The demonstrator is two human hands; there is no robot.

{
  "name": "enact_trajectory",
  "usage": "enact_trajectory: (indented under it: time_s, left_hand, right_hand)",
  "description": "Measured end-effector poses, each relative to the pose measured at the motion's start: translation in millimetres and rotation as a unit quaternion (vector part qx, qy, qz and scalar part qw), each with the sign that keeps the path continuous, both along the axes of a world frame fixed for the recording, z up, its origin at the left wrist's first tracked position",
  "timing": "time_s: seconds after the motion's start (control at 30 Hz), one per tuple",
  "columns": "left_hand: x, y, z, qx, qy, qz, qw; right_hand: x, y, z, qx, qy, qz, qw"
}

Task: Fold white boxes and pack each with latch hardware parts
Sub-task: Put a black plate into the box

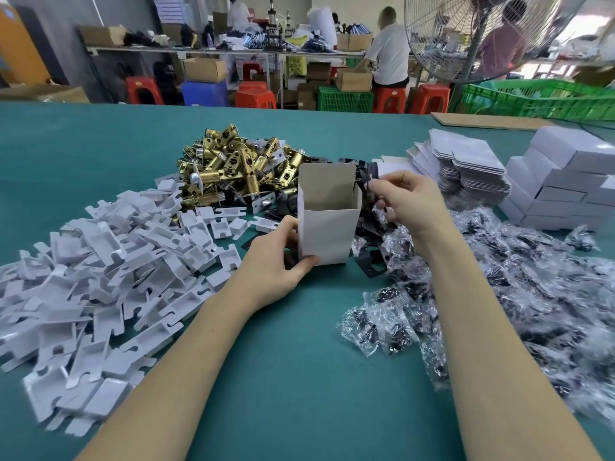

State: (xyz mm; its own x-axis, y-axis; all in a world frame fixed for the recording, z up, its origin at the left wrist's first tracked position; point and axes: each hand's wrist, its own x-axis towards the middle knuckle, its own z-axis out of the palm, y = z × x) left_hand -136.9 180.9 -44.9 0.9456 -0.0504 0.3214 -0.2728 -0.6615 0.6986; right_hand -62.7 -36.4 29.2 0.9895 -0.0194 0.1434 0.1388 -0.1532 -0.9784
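Both bare forearms reach forward from the bottom edge. The left hand [278, 257] curls its thumb and fingers in a grip, palm turned inward. The right hand [407, 201] sits higher (wrist bent), its fingertips pinched together and pointing left.

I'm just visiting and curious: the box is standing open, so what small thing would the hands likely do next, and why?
Probably the right hand drops the black part it pinches into the white box. The box stands upright with its top open, the left hand steadies its lower corner, and the right hand is beside the opening.
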Motion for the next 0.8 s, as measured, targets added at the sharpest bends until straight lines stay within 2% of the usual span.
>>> enact_trajectory:
  time_s: [0.07,0.13,0.2,0.33,0.47,0.53,0.6,0.7,0.73,0.8]
  left_hand:
    - [0.3,0.0,0.3,0.000,0.000,0.002,1.000]
    - [0.6,-0.2,0.0,-0.003,0.001,0.002,1.000]
    - [0.9,-0.3,-0.8,-0.006,0.003,0.004,1.000]
    - [2.6,-0.1,-2.1,-0.005,0.004,0.010,1.000]
    - [2.8,-0.1,-2.7,-0.007,-0.001,0.019,1.000]
    - [3.1,-0.2,-2.9,-0.006,-0.002,0.025,1.000]
    - [3.6,-0.6,-2.7,-0.006,-0.003,0.026,1.000]
    - [4.4,0.0,-3.2,-0.011,-0.002,0.027,1.000]
    - [4.7,0.5,-3.4,-0.014,-0.001,0.027,1.000]
    - [5.2,1.6,-2.9,-0.021,0.002,0.025,0.999]
  right_hand:
    - [-5.7,-4.1,12.0,0.089,0.003,0.038,0.995]
    - [-13.3,-8.4,25.8,0.112,-0.012,0.088,0.990]
    - [-20.8,-8.8,38.3,0.082,-0.038,0.119,0.989]
    - [-33.1,-2.2,56.2,-0.003,-0.084,0.109,0.990]
    - [-41.8,7.5,68.9,-0.026,-0.112,0.127,0.985]
    - [-44.5,13.0,73.2,-0.079,-0.124,0.115,0.982]
    - [-48.2,15.4,77.8,-0.113,-0.097,0.149,0.978]
    - [-52.9,13.0,81.1,-0.157,-0.025,0.253,0.954]
    - [-52.9,12.5,80.7,-0.193,-0.031,0.255,0.947]
    - [-49.4,13.6,77.0,-0.259,-0.083,0.196,0.942]
